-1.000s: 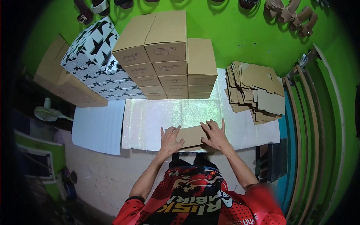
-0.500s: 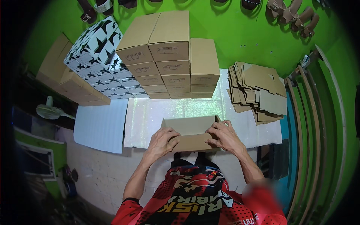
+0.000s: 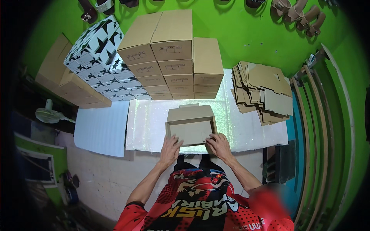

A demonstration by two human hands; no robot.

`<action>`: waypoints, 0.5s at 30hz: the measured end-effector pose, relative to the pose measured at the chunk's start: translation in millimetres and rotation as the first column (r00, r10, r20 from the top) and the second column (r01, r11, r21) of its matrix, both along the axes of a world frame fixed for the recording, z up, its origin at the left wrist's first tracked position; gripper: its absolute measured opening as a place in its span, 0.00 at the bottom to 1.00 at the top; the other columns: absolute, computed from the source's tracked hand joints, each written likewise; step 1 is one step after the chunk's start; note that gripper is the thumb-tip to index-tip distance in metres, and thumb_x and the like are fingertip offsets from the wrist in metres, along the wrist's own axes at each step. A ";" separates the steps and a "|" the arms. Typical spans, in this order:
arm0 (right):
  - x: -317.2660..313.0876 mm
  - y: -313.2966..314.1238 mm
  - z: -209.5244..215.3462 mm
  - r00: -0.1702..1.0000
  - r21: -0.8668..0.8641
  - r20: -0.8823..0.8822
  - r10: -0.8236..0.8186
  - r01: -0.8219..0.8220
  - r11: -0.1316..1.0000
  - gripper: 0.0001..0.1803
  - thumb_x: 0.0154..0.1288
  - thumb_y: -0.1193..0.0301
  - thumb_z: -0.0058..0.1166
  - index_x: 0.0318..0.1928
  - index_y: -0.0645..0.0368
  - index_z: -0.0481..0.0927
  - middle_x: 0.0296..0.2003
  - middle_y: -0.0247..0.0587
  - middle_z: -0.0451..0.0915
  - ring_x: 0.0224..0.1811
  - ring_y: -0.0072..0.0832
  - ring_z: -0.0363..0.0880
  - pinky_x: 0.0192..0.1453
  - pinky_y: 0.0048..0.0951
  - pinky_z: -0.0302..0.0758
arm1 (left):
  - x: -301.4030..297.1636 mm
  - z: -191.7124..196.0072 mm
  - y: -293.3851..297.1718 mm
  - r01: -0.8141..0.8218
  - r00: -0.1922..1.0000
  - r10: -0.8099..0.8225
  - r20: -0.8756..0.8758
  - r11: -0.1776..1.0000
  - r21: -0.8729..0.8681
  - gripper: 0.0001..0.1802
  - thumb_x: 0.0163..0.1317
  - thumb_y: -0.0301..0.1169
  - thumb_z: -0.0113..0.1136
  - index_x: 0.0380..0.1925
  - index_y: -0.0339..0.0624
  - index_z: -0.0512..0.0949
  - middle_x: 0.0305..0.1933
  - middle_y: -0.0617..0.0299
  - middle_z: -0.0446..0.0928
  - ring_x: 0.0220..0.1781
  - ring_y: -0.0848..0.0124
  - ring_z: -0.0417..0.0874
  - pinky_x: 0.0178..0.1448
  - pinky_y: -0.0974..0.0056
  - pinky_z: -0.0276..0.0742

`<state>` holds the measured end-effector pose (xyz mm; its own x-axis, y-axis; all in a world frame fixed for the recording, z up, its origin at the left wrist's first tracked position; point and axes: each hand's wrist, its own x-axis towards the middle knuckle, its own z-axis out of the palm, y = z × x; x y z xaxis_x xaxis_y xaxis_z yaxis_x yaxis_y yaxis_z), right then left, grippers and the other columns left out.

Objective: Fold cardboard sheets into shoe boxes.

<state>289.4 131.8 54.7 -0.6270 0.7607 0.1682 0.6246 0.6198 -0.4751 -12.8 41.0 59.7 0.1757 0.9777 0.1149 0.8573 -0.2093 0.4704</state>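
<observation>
Both near corners of an open-topped, rectangular brown cardboard box [image 3: 191, 131] are held at once. The person's left hand [image 3: 172, 149] is curled around the near left corner, and the right hand [image 3: 219, 147] is curled around the near right one. The hands are well apart, each clamped on the cardboard, though how hard they press cannot be told. Holding it at two opposite ends probably keeps the thin walls square and stops the box from twisting.

The box lies near the front edge of a tabletop covered in pale, shimmering sheeting [image 3: 252, 134], directly before the person's body, likely because both arms reach there evenly. Its mouth faces up, and a long brown cardboard flap [image 3: 189, 112] leans outward from the far wall, away from the fingers, leaving the inside in view.

Behind it, closed brown cardboard boxes [image 3: 172, 50] stand in columns, their flat sides touching, which presumably keeps the pile steady. Left of them rise white boxes with black stars [image 3: 98, 50]. At the right, flattened brown cardboard blanks [image 3: 266, 82] lie in an uneven heap, seemingly put within the right arm's reach yet beside the working spot.
</observation>
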 end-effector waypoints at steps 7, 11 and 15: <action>11.3 -0.3 -26.1 0.957 0.082 0.275 0.092 -0.119 0.990 0.30 0.75 0.59 0.59 0.74 0.47 0.74 0.74 0.43 0.72 0.80 0.45 0.63 0.85 0.61 0.52 | -21.0 -23.5 -6.1 0.038 0.992 -0.048 -0.115 0.996 -0.083 0.29 0.77 0.34 0.56 0.76 0.48 0.70 0.80 0.50 0.67 0.85 0.52 0.60 0.87 0.34 0.44; 6.0 -4.6 -27.9 0.952 0.070 0.298 0.076 -0.101 0.992 0.30 0.79 0.56 0.55 0.75 0.51 0.71 0.76 0.42 0.69 0.83 0.45 0.59 0.86 0.60 0.49 | -16.9 -26.7 -7.8 0.014 0.982 -0.019 -0.189 1.000 -0.027 0.32 0.77 0.39 0.55 0.79 0.45 0.66 0.83 0.51 0.62 0.86 0.53 0.57 0.87 0.37 0.44; -0.6 -11.8 -25.7 0.977 0.034 0.210 0.037 -0.045 0.998 0.36 0.79 0.52 0.52 0.80 0.54 0.65 0.80 0.44 0.64 0.85 0.48 0.54 0.86 0.60 0.47 | -18.7 -31.3 -4.1 0.042 0.991 -0.054 -0.124 0.994 -0.099 0.38 0.76 0.47 0.55 0.81 0.42 0.61 0.85 0.48 0.58 0.88 0.51 0.52 0.88 0.37 0.43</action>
